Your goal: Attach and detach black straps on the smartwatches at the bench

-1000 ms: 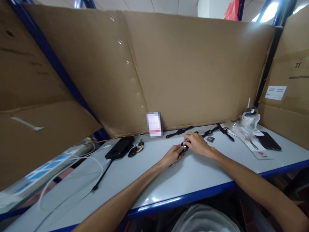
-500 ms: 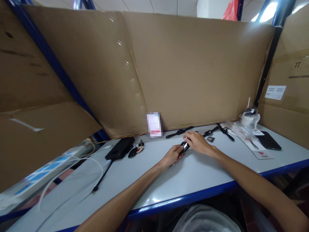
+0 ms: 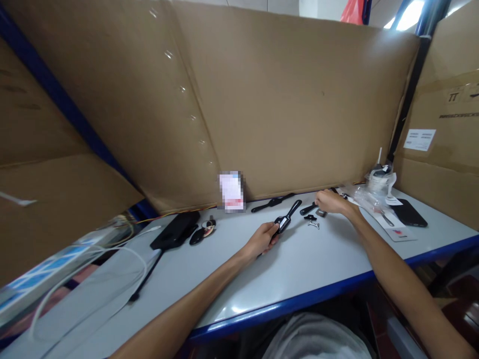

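Left grip [image 3: 264, 238] is wrapped firmly round one end of a black two-handled tool [image 3: 285, 220], thumb by its body; free handle points up and away, over the middle of the surface [image 3: 232, 271]. Pale strip shows on the body, too small to make out. Right grip [image 3: 331, 201] is well apart from it, fingers curled in at a second black tool [image 3: 308, 208], one handle sticking out toward the left; can't tell if it has hold of that or only touches it. Just below: small black part [image 3: 310, 218], silvery bits [image 3: 314, 226] and a grey plate [image 3: 321, 213], all loose on the surface. Status: looks partway, my read. Small parts lie separate, not on the held tool; whether they came off it or belong on it, can't tell. Fitting state of the held one unclear at this size. Rear black tool [image 3: 275, 201] lies untouched near the cardboard [image 3: 284, 124].
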`<state>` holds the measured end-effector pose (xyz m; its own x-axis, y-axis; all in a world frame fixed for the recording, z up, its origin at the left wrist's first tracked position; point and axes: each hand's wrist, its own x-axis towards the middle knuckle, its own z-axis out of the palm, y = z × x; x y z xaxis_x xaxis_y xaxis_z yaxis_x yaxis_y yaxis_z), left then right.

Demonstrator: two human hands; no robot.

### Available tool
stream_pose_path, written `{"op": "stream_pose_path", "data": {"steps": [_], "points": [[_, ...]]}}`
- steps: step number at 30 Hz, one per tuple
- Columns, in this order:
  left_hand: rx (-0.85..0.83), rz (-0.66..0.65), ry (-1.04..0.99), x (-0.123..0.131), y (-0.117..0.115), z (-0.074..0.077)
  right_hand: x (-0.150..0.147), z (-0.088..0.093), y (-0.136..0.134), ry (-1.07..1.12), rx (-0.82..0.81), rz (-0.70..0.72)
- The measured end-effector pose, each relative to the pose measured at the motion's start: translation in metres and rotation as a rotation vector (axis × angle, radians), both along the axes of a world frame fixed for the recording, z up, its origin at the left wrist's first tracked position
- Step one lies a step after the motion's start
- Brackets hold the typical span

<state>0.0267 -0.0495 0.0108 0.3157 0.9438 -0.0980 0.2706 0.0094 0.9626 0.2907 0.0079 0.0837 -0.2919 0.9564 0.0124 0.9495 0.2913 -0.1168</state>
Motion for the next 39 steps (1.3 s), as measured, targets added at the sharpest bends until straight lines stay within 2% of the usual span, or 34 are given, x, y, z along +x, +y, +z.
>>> {"op": "stream_pose_path", "data": {"steps": [4,9,15,26,32,39], "points": [[-0.007,0.0,-0.004,0.0,-0.001,0.001,-0.009,-0.002,-0.005,0.005,-0.131,0.058],[-0.01,0.01,0.002,0.002,-0.001,0.001,-0.021,-0.003,-0.013,-0.098,-0.119,0.079],[-0.012,0.012,-0.001,0.003,-0.001,0.002,-0.034,-0.017,-0.011,-0.206,-0.097,0.112],[0.01,-0.001,0.0,0.002,0.0,0.0,-0.041,-0.027,-0.006,-0.087,-0.081,0.141],[0.003,-0.018,0.004,0.001,0.004,-0.005,-0.039,-0.032,0.003,0.019,-0.187,0.212],[-0.001,-0.017,-0.002,0.0,0.008,-0.009,-0.042,-0.028,-0.009,0.008,-0.075,0.179]]}}
